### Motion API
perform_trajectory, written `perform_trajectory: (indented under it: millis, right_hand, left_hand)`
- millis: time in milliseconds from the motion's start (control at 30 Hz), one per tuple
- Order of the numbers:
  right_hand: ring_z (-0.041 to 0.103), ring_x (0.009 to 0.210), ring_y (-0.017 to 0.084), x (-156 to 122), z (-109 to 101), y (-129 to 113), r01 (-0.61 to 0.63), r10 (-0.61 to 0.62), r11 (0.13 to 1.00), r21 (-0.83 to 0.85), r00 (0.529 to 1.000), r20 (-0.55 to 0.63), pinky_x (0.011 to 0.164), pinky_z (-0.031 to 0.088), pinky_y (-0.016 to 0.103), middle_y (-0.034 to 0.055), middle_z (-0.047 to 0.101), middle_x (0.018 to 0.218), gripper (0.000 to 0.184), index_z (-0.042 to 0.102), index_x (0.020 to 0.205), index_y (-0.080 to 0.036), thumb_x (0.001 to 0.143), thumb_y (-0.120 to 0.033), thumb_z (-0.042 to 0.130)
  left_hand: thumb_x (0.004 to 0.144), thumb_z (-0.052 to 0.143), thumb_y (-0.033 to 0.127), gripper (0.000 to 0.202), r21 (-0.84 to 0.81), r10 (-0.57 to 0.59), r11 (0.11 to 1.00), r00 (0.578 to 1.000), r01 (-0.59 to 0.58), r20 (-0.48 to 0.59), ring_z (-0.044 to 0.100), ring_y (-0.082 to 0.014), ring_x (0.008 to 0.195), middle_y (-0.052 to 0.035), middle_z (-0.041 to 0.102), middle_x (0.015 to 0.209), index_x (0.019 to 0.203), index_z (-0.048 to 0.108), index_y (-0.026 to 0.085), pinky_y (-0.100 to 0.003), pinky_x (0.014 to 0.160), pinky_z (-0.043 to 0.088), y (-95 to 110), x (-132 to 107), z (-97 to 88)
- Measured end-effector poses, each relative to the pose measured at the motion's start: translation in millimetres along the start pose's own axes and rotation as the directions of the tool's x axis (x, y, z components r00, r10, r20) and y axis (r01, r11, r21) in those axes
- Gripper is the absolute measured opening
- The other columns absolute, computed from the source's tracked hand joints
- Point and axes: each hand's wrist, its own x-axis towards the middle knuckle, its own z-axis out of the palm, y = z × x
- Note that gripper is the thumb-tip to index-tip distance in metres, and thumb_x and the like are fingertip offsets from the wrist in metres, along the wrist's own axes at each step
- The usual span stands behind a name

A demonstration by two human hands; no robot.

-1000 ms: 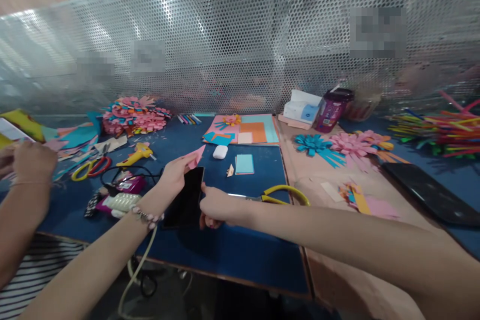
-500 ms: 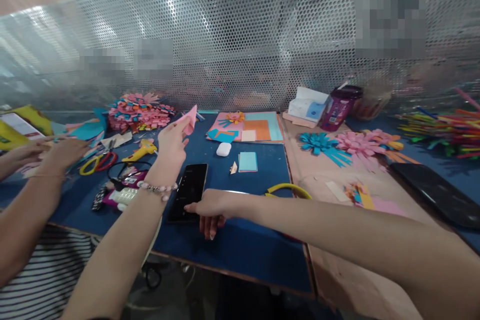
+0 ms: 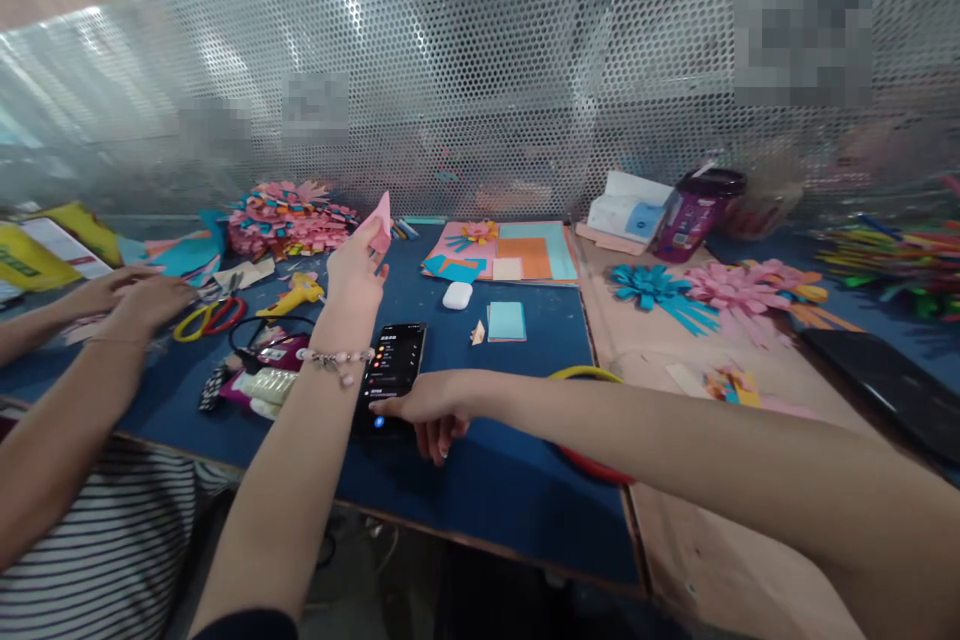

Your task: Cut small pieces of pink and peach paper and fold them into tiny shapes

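1. My phone [image 3: 399, 360] lies face up on the blue desk [image 3: 525, 505], toward the near side, just right of my left wrist; its screen is lit with a list.
2. To work it well, I'd say one light, straight tap with the index finger is best, the other fingers clear of the glass so no wrong row opens.
3. The pink paper [image 3: 382, 225] should stay up on the far side, pinched softly so it doesn't crease or cover the screen.
4. My right forearm crosses above the scissors [image 3: 589, 374]; I'd do well not to lean on them.
5. My left hand [image 3: 354, 278] is raised beyond the phone, fingertips pinching that paper.
6. My right hand [image 3: 437, 402] is half spread: index pointing at the lower screen, other fingers hanging loosely, gripping nothing I can see. I can't tell whether the fingertip touches the glass.
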Motion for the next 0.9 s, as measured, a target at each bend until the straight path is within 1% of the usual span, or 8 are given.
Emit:
perform_trajectory:
  millis: [200,300,367,433,533,667,800,900]
  right_hand:
    - [0.053,0.037,0.009,3.8,-1.8,4.5,-0.043,0.042,0.999,0.006,0.994,0.096,0.037,0.037,0.017,0.0079,0.058,0.043,0.068,0.056,0.054,-0.008,0.09,-0.054,0.021]
    - [0.057,0.041,0.01,1.5,-0.6,13.7,0.024,-0.039,0.996,0.084,0.984,0.176,0.042,0.043,0.018,0.0073,0.061,0.046,0.055,0.056,0.056,-0.009,0.087,-0.051,0.038]
    - [0.058,0.042,0.01,-1.1,0.9,16.8,0.068,-0.083,0.992,0.108,0.986,0.144,0.044,0.044,0.018,0.0052,0.06,0.045,0.048,0.056,0.056,-0.009,0.082,-0.049,0.049]
    - [0.056,0.04,0.009,-2.5,2.4,16.2,0.058,-0.067,0.994,0.091,0.993,0.098,0.042,0.043,0.017,0.0039,0.059,0.043,0.047,0.056,0.055,-0.009,0.082,-0.047,0.051]
    - [0.055,0.039,0.008,-0.4,2.2,12.1,0.009,-0.017,0.996,0.085,0.995,0.094,0.041,0.041,0.016,0.0036,0.058,0.043,0.046,0.056,0.053,-0.009,0.084,-0.043,0.049]
    - [0.057,0.041,0.008,8.1,-3.7,12.1,-0.039,0.013,0.99,0.134,0.981,0.192,0.041,0.041,0.015,0.0051,0.061,0.048,0.047,0.061,0.059,-0.008,0.087,-0.04,0.042]
    - [0.06,0.045,0.011,12.8,-10.6,18.8,-0.028,-0.033,0.974,0.224,0.963,0.268,0.041,0.043,0.017,0.0097,0.064,0.053,0.059,0.061,0.061,-0.007,0.092,-0.038,0.021]
    - [0.062,0.045,0.014,10.0,-10.7,22.5,0.016,-0.092,0.959,0.282,0.963,0.255,0.044,0.047,0.021,0.0119,0.063,0.051,0.063,0.06,0.062,-0.007,0.093,-0.037,0.014]
  left_hand:
    - [0.054,0.074,0.033,0.034,-0.071,0.024,0.997,0.998,-0.027,-0.051,0.059,-0.011,0.071,0.0012,0.067,0.084,0.086,0.064,0.023,-0.021,0.052,0.034,5.8,0.1,-0.4]
    - [0.055,0.074,0.034,0.035,-0.079,0.013,0.997,1.0,-0.015,-0.022,0.059,-0.011,0.072,0.0007,0.066,0.086,0.087,0.065,0.023,-0.021,0.053,0.035,5.3,0.6,-5.3]
    - [0.056,0.074,0.034,0.035,-0.08,-0.008,0.997,1.0,0.009,0.005,0.059,-0.0109,0.073,0.0007,0.066,0.089,0.088,0.065,0.024,-0.021,0.054,0.035,4.9,0.0,-7.8]
    - [0.057,0.073,0.035,0.035,-0.075,-0.03,0.997,0.999,0.031,0.024,0.059,-0.0109,0.074,0.0008,0.066,0.091,0.089,0.066,0.024,-0.022,0.055,0.036,4.5,-1.3,-9.1]
    - [0.058,0.073,0.035,0.034,-0.064,-0.044,0.997,0.998,0.047,0.038,0.059,-0.0115,0.075,0.0009,0.065,0.09,0.09,0.066,0.025,-0.022,0.057,0.037,3.9,-3.6,-9.1]
    - [0.059,0.073,0.035,0.033,-0.056,-0.041,0.997,0.997,0.045,0.064,0.059,-0.0124,0.077,0.0008,0.065,0.088,0.09,0.065,0.026,-0.023,0.059,0.038,3.6,-6.0,-8.4]
    - [0.059,0.073,0.035,0.034,-0.066,-0.039,0.997,0.996,0.045,0.079,0.058,-0.0116,0.078,0.0005,0.064,0.094,0.091,0.066,0.026,-0.023,0.06,0.039,3.4,-7.0,-9.5]
    - [0.059,0.073,0.036,0.034,-0.059,-0.034,0.997,0.994,0.04,0.1,0.058,-0.0115,0.077,-0.0006,0.064,0.097,0.091,0.066,0.025,-0.023,0.06,0.039,2.7,-6.7,-11.1]
